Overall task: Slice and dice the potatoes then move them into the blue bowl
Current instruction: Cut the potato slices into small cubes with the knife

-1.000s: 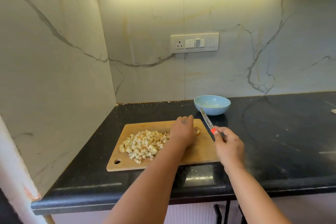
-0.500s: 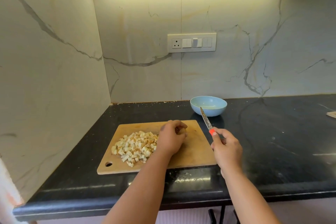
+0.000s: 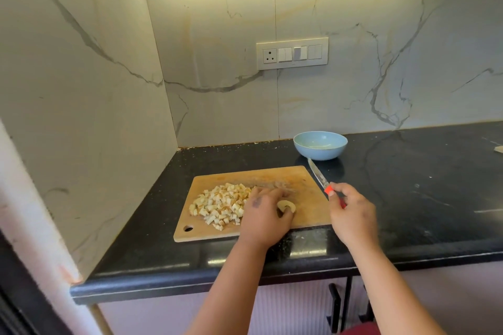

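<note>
The left hand (image 3: 265,211) lies over the middle of the wooden cutting board (image 3: 304,185), its thumb and curled fingers pinching a pale, rounded potato slice (image 3: 286,206) against the board. The slice looks thin, creamy yellow, with a curved edge; part of it is hidden under the fingers. Just left of that hand, touching its knuckle side, sits a loose heap of diced potato (image 3: 220,204): small, roughly cubic pieces, off-white to light tan, spread over the left half of the board.

The right hand (image 3: 351,213) hovers at the board's right edge, fingers wrapped round the red handle of a knife (image 3: 319,178). Its narrow steel blade points away and to the left, the tip near the board's far right corner.

Beyond the knife tip, on the black countertop (image 3: 422,198), stands the blue bowl (image 3: 320,145), close to the marble back wall (image 3: 367,84). Something pale lies in it, too indistinct to identify. The board has a hanging hole at its near left corner. A switch panel (image 3: 292,53) is mounted on the wall above the bowl.
</note>
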Demonstrator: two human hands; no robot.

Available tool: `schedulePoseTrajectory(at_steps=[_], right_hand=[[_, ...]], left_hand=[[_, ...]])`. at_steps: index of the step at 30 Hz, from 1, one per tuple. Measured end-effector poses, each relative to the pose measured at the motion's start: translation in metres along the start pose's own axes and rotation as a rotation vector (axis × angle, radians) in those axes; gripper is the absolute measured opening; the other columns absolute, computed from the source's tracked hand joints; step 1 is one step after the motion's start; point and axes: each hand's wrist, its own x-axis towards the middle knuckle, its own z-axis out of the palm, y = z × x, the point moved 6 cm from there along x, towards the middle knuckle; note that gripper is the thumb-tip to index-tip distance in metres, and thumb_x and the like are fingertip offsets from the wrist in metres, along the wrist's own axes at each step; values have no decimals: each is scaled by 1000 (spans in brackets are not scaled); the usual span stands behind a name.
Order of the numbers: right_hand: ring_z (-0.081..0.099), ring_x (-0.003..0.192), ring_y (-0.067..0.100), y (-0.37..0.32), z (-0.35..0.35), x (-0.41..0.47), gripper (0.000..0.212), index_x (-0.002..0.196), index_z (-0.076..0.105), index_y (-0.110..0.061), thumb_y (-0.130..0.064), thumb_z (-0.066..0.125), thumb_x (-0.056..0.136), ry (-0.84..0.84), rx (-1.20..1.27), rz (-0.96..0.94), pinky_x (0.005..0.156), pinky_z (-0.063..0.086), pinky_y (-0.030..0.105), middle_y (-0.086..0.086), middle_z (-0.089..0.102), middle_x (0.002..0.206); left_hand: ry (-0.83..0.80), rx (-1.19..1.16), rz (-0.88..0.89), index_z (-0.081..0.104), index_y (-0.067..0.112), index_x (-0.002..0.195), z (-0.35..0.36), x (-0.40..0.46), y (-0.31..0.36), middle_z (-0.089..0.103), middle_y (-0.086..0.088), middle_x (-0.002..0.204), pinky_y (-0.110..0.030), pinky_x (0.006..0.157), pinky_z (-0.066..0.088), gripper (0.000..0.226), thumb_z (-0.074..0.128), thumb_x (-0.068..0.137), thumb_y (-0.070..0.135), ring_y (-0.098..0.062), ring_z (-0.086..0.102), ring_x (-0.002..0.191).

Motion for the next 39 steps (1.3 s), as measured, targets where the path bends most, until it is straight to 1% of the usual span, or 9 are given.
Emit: schedulePoseTrajectory(at_steps=[3, 6, 9, 11, 14, 22, 26, 30, 39], right_hand=[[57, 67, 26, -11, -1, -18, 20, 113, 64, -18, -18, 53, 96, 36, -265, -133, 56, 39, 28, 5, 65, 81], [62, 65, 35, -20, 0, -38, 26, 118, 62, -9, -11, 58, 92, 46, -352, -207, 52, 42, 31, 12, 68, 77], [61, 58, 30, -25, -3, -54, 23, 110, 66, -8, -4, 63, 88, 28, -327, -269, 49, 39, 27, 7, 66, 70], [60, 65, 24, -26, -4, -58, 24, 113, 66, -14, -7, 60, 91, -46, -259, -210, 54, 43, 27, 3, 65, 76], [56, 78, 16, -26, -1, -57, 29, 122, 63, -22, -13, 56, 95, -177, -230, -132, 60, 39, 15, -1, 65, 91], [55, 76, 13, -40, 5, -61, 30, 122, 65, -22, -12, 56, 95, -250, -287, -188, 66, 45, 18, 2, 68, 97], [60, 73, 16, -39, 10, -63, 27, 118, 64, -23, -14, 52, 96, -250, -306, -186, 65, 54, 30, 2, 68, 91], [55, 65, 15, -40, 11, -64, 25, 115, 63, -25, -15, 49, 97, -245, -336, -193, 59, 51, 31, 1, 66, 83], [58, 67, 16, -37, 15, -59, 29, 120, 61, -29, -16, 48, 97, -322, -389, -187, 58, 52, 32, -1, 62, 82]], left_hand=[[-20, 78, -78, 58, 27, 131, 0, -1, -4, 62, 8, 129, -41, 108, 32, 46, 55, 88, 42, -24, 39, 128], [-56, 115, -100, 61, 26, 125, 4, -2, -5, 65, 6, 123, -41, 104, 34, 41, 53, 89, 45, -26, 40, 125], [-55, 100, -107, 64, 27, 122, 3, -2, -6, 66, 8, 120, -36, 102, 35, 37, 54, 91, 45, -22, 42, 120], [-73, 38, -121, 64, 25, 124, 1, -2, -7, 65, 8, 122, -35, 109, 31, 37, 57, 93, 44, -18, 43, 121], [-84, 7, -152, 65, 24, 122, 1, -1, -11, 65, 9, 120, -36, 110, 30, 37, 59, 93, 46, -17, 41, 124], [-76, 154, -119, 68, 30, 116, 1, -2, -10, 65, 14, 120, -41, 106, 21, 34, 53, 94, 52, -19, 40, 119], [-93, 169, -114, 67, 30, 118, 3, -1, -10, 65, 12, 122, -40, 107, 20, 35, 51, 95, 51, -20, 40, 120], [-86, 150, -113, 67, 30, 120, 2, -1, -9, 65, 12, 123, -38, 106, 19, 35, 52, 96, 50, -19, 40, 120], [-90, 128, -83, 64, 30, 124, 4, -2, -11, 63, 13, 125, -35, 101, 20, 33, 50, 98, 45, -18, 38, 119]])
